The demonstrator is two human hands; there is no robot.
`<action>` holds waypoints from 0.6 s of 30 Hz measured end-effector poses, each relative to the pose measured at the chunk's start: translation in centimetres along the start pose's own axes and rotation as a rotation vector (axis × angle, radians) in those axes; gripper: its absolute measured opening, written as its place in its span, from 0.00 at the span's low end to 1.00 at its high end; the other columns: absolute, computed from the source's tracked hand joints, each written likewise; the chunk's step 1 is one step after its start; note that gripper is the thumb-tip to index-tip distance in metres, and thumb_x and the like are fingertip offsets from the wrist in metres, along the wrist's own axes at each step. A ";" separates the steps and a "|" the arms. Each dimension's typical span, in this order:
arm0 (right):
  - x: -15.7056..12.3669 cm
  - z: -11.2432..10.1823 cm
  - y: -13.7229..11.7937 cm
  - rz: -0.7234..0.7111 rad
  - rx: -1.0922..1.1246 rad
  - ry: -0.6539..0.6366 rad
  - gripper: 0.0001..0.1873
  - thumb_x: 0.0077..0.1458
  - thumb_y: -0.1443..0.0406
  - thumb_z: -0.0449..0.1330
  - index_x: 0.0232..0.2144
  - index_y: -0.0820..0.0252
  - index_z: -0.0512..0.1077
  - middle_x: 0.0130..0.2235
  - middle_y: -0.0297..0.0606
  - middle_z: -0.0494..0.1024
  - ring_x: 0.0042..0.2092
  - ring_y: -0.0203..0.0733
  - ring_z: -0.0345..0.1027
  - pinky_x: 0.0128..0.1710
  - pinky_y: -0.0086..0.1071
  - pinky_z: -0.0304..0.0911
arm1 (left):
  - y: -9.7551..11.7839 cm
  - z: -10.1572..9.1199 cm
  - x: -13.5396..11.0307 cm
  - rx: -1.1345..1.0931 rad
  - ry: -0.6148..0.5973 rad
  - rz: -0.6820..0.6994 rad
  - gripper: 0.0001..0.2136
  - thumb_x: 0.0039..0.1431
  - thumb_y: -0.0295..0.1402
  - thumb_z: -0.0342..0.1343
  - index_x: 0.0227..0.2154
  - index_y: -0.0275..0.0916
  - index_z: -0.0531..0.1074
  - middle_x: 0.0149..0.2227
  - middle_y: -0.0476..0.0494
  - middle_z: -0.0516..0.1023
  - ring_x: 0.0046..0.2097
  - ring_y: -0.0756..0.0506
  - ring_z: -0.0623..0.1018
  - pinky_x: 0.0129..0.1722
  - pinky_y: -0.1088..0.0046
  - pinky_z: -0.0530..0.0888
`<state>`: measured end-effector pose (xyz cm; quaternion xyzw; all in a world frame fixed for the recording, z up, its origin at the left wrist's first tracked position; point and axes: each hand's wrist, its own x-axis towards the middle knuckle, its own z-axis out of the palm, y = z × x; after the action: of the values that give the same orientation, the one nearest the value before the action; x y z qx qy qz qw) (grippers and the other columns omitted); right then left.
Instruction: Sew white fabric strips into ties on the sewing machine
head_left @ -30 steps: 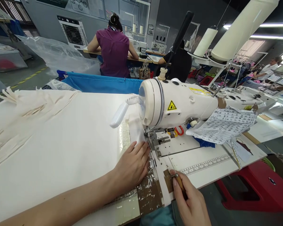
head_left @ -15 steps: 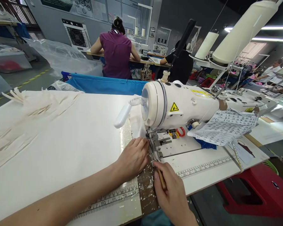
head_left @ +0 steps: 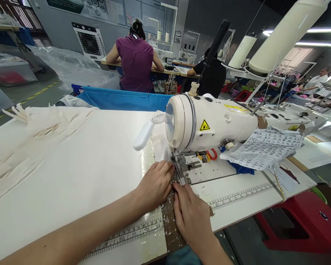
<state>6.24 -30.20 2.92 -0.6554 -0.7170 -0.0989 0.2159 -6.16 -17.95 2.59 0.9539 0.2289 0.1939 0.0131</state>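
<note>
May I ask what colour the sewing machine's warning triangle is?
The warning triangle is yellow with black, seen in the head view.

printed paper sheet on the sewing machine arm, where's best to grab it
Pinch the free near edge of the white printed paper sheet, coming from the front, the person's right. It lies draped over the arm of the cream sewing machine, and that edge seems to overhang the white table unsupported, so a grip can close above and below it.

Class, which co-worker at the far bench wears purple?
The left person, back turned, in the purple top; the other person, to the right, wears black.
</note>
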 end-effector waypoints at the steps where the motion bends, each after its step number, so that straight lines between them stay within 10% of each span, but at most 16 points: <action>1: -0.1 0.1 -0.1 0.005 -0.026 -0.003 0.18 0.66 0.72 0.43 0.51 0.66 0.68 0.37 0.45 0.77 0.30 0.47 0.75 0.24 0.35 0.67 | 0.0 0.0 0.0 -0.002 -0.003 -0.006 0.19 0.64 0.27 0.45 0.55 0.26 0.67 0.53 0.30 0.71 0.52 0.37 0.71 0.52 0.58 0.71; 9: 0.4 0.7 -1.0 0.056 -0.219 -0.007 0.26 0.54 0.77 0.48 0.55 0.69 0.68 0.38 0.49 0.78 0.26 0.47 0.75 0.21 0.35 0.66 | -0.8 -0.3 -0.1 0.015 0.007 0.000 0.20 0.66 0.28 0.42 0.55 0.26 0.69 0.54 0.32 0.73 0.55 0.38 0.70 0.56 0.57 0.68; 18: -2.9 1.3 1.1 -0.020 0.052 0.130 0.18 0.72 0.62 0.46 0.54 0.60 0.71 0.46 0.48 0.81 0.41 0.52 0.79 0.34 0.37 0.73 | -1.0 -2.5 0.2 -0.053 -0.050 -0.048 0.17 0.63 0.28 0.48 0.53 0.34 0.71 0.55 0.36 0.74 0.54 0.40 0.74 0.54 0.59 0.72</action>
<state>7.26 -32.12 0.34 -0.6346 -0.7103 -0.1247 0.2780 -7.41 -17.15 4.88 0.9519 0.2463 0.1758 0.0485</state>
